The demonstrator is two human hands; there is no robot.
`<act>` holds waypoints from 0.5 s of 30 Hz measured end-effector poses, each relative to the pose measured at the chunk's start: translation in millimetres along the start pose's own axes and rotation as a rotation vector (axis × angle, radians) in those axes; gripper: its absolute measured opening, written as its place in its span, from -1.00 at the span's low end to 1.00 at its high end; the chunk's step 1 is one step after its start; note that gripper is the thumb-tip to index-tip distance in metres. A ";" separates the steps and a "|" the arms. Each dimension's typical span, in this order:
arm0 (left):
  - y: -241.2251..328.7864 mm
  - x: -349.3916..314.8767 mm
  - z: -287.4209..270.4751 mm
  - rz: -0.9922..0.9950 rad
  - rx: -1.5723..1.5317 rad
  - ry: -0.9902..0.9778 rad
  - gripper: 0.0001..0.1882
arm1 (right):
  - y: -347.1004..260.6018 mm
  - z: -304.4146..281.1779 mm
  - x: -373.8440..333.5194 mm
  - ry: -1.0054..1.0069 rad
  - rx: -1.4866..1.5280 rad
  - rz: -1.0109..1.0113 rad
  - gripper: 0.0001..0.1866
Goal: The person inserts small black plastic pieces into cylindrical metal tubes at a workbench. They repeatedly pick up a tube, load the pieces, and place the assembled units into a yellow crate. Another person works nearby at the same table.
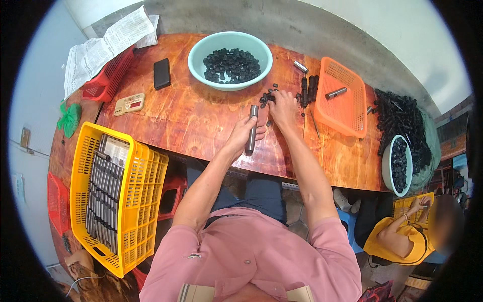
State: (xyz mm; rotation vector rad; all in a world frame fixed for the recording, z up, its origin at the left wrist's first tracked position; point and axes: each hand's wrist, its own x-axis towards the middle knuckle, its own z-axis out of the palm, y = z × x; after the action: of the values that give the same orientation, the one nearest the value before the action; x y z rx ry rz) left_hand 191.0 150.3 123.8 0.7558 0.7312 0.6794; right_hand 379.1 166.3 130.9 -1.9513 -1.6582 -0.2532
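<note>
A: Which step appears to be in hand?

B: A small black part seems to be selected for the tube. A grey metal tube (252, 132) is held near the middle of the frame, while the loose black pieces (263, 100) just above and to its right are reached by the other hand.

A: How are the hands placed?

B: The tube is gripped by the left hand (239, 135), with the fingers wrapped around its middle. The right hand (285, 106) is lowered onto the table (176, 126), its fingers bent among the pieces; whether one is pinched there cannot be told.

A: What is called for by the next move?

B: As a judgement, a single piece needs to be taken cleanly between the fingertips, and the tube needs to be kept steady. More pieces are heaped in the mint-green bowl (251, 46) at upper centre, should the small scatter be used up.

A: And how does the tube look?

B: It is seen as a straight, smooth cylinder, dull grey with a paler sheen along its upper part. It is held nearly upright in the frame, its top leaning slightly right. Its ends are too small to be read clearly. Similar tubes are laid in rows in the yellow crate (129, 211) at left.
</note>
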 end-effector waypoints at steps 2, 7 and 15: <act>-1.0 2.0 0.1 0.024 -0.015 -0.014 -0.56 | 5.7 3.3 4.0 0.002 -0.012 -0.011 -0.76; -2.7 1.1 -6.7 0.031 -0.019 -0.007 -0.63 | 7.5 -8.9 -5.6 0.206 0.214 -0.045 -0.83; -4.0 -9.8 -14.5 -0.002 -0.172 -0.118 -0.69 | 14.8 -32.5 -86.9 -0.238 0.554 0.492 -0.82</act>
State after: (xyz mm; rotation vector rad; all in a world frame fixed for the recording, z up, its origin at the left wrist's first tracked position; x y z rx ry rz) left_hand 175.3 145.9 116.4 0.6317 0.5581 0.6810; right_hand 381.1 74.5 111.3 -1.9089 -1.1485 0.5833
